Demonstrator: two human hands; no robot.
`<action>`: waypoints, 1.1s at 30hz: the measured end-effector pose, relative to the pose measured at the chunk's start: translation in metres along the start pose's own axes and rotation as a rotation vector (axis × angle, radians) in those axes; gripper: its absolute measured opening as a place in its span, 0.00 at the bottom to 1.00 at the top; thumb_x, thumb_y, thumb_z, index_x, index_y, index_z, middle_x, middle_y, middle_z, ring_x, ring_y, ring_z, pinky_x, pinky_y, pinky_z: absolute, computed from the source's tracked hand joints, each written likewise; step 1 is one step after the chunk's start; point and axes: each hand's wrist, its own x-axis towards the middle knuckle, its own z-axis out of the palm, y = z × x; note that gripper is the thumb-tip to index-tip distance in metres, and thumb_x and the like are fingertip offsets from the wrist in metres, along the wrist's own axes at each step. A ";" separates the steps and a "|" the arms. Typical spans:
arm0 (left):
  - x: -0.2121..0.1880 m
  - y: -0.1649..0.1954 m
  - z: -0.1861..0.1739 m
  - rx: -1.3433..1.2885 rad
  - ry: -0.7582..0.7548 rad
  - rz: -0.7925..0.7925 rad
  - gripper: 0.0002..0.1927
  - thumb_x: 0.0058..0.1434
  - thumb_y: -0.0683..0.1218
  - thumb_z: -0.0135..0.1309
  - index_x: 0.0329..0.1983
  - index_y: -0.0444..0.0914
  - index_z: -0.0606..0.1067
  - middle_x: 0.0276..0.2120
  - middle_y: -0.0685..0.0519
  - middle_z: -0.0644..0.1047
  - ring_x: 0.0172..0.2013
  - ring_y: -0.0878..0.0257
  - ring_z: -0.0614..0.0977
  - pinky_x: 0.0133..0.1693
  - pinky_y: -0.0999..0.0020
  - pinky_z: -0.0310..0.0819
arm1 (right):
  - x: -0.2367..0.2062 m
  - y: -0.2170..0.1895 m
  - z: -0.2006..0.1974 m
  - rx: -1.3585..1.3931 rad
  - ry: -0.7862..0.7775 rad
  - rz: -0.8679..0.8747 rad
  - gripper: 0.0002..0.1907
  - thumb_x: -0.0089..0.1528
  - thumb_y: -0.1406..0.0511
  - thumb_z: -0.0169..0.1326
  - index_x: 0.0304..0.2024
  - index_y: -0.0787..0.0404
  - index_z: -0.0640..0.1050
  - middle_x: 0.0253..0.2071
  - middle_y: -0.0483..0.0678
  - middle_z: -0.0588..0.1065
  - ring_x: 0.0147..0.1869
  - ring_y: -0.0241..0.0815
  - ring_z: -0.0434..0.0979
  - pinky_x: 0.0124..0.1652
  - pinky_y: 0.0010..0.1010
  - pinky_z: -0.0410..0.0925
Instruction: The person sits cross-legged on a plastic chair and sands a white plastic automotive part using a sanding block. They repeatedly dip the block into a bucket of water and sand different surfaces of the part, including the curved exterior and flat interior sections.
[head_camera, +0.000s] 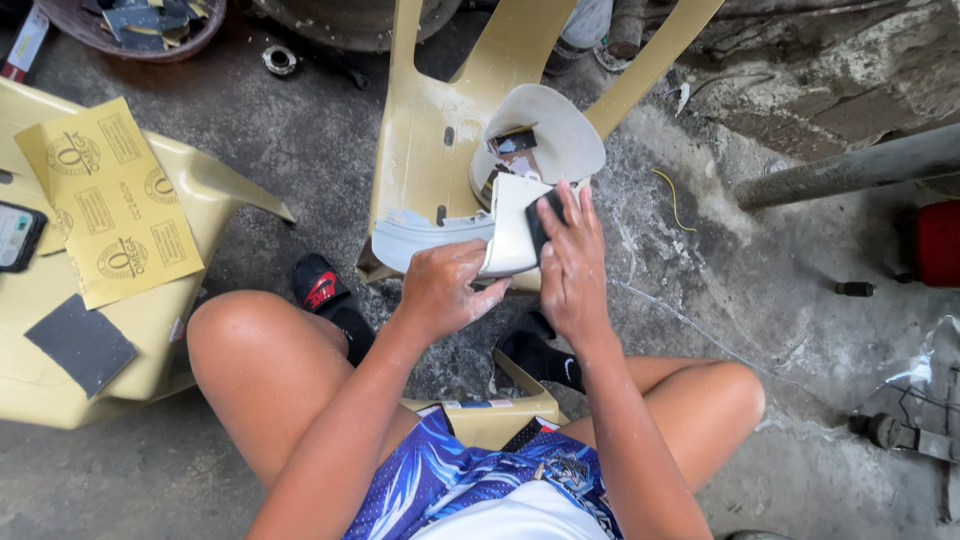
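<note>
Rough grey concrete floor (300, 140) under left hand (440, 290) gripping curved dusty-white panel (515, 225), right hand (572, 265) fingers flat, pressing dark sandpaper (543, 215).

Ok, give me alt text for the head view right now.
Left hand grips a curved white panel while the right hand presses dark sandpaper against it, above a tan plastic chair. Sandpaper sheets lie on another chair at left.

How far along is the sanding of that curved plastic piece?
Partly done, it seems. The curved plastic panel shows dull, whitish patches and pale dust lies on the beige chair beneath it, so some rubbing has happened. In hand: the left hand steadies the panel while the right hand presses a dark sandpaper piece on it. Unused-looking sandpaper sheets lie aside. How much surface remains is hard to tell.
</note>
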 end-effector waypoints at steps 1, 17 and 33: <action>0.000 -0.001 0.000 0.021 -0.009 0.011 0.13 0.51 0.47 0.67 0.36 0.36 0.81 0.33 0.50 0.81 0.33 0.51 0.83 0.35 0.58 0.77 | -0.004 -0.001 -0.001 0.021 0.005 -0.005 0.22 0.70 0.64 0.44 0.65 0.66 0.73 0.72 0.64 0.64 0.78 0.65 0.58 0.73 0.48 0.52; -0.005 0.001 0.008 0.067 -0.079 0.005 0.12 0.52 0.48 0.67 0.31 0.35 0.79 0.33 0.50 0.80 0.32 0.50 0.82 0.34 0.56 0.76 | -0.015 0.018 -0.009 -0.087 0.027 -0.102 0.14 0.60 0.78 0.47 0.48 0.66 0.68 0.63 0.57 0.75 0.70 0.60 0.73 0.65 0.50 0.61; -0.008 0.008 0.008 -0.120 -0.048 -0.177 0.12 0.54 0.47 0.66 0.32 0.34 0.78 0.27 0.48 0.77 0.27 0.50 0.81 0.29 0.56 0.73 | -0.034 0.005 0.002 -0.056 -0.027 -0.207 0.34 0.53 0.82 0.48 0.63 0.65 0.73 0.67 0.59 0.71 0.75 0.58 0.66 0.73 0.50 0.58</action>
